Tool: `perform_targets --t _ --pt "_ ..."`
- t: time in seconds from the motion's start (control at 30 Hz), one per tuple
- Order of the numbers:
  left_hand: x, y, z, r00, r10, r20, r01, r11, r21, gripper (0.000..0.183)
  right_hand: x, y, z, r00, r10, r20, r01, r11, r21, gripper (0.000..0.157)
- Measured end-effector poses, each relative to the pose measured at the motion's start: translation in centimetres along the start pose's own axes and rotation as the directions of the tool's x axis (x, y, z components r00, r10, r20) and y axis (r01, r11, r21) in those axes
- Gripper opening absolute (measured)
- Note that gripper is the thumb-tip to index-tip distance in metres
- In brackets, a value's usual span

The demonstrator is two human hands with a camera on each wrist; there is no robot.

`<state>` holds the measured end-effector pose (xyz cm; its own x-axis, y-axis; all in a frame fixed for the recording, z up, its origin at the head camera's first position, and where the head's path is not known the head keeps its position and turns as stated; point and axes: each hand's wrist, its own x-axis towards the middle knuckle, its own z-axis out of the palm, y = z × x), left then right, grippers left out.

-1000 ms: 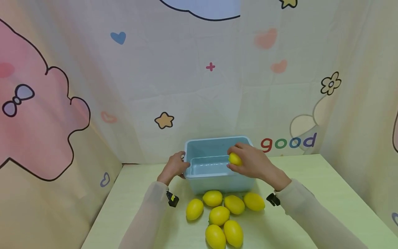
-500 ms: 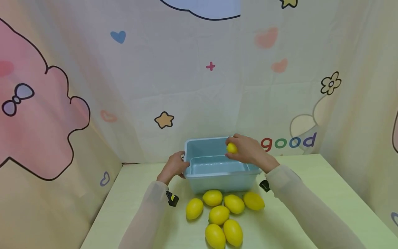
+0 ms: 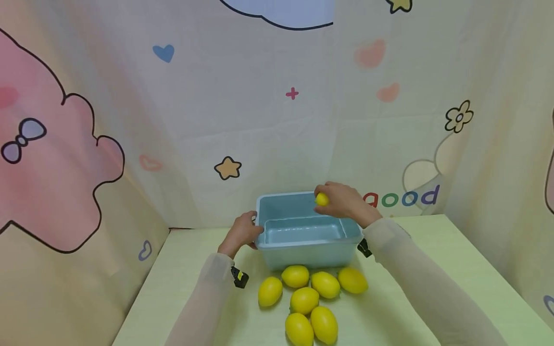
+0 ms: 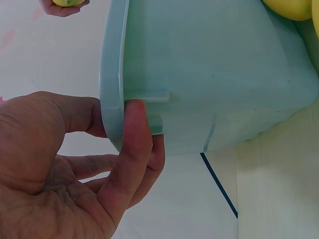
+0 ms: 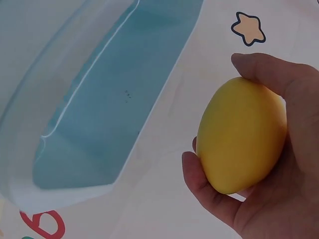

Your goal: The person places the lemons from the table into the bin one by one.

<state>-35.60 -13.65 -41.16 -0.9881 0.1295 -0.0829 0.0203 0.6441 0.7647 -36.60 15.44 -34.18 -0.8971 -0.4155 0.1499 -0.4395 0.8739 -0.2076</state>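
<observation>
My right hand (image 3: 342, 201) holds a yellow lemon (image 3: 321, 199) above the right back part of a light blue plastic bin (image 3: 311, 254). In the right wrist view, thumb and fingers curl round that lemon (image 5: 241, 134), with the bin's rim off to the left. At the bin's left end my left hand (image 3: 241, 231) grips the rim; the left wrist view shows its thumb and fingers pinching the edge (image 4: 112, 69) from both sides. No lemons show on the visible part of the bin's floor (image 3: 303, 234).
Several lemons (image 3: 304, 301) lie in a loose cluster on the pale green table (image 3: 195, 288), just in front of the bin. Behind the bin hangs a printed curtain (image 3: 259, 120), close to its back rim.
My right hand has carried the lemon up and back, from over the bin's front right to its back right. The left hand stays on the rim, and the lemons on the table lie unchanged.
</observation>
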Motion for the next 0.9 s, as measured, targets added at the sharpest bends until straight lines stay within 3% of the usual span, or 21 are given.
perform_targets --t 0.53,0.9 --pt "-0.4 0.1 -0.1 1.0 0.006 0.013 -0.006 1.0 -0.007 0.064 2.5 -1.8 -0.2 0.995 -0.002 0.103 0.004 1.0 -0.024 0.039" --pt "-0.4 0.2 -0.1 1.0 0.001 0.016 -0.001 1.0 0.002 0.063 3.7 -0.8 0.8 0.983 0.031 0.182 -0.022 0.998 -0.054 0.034"
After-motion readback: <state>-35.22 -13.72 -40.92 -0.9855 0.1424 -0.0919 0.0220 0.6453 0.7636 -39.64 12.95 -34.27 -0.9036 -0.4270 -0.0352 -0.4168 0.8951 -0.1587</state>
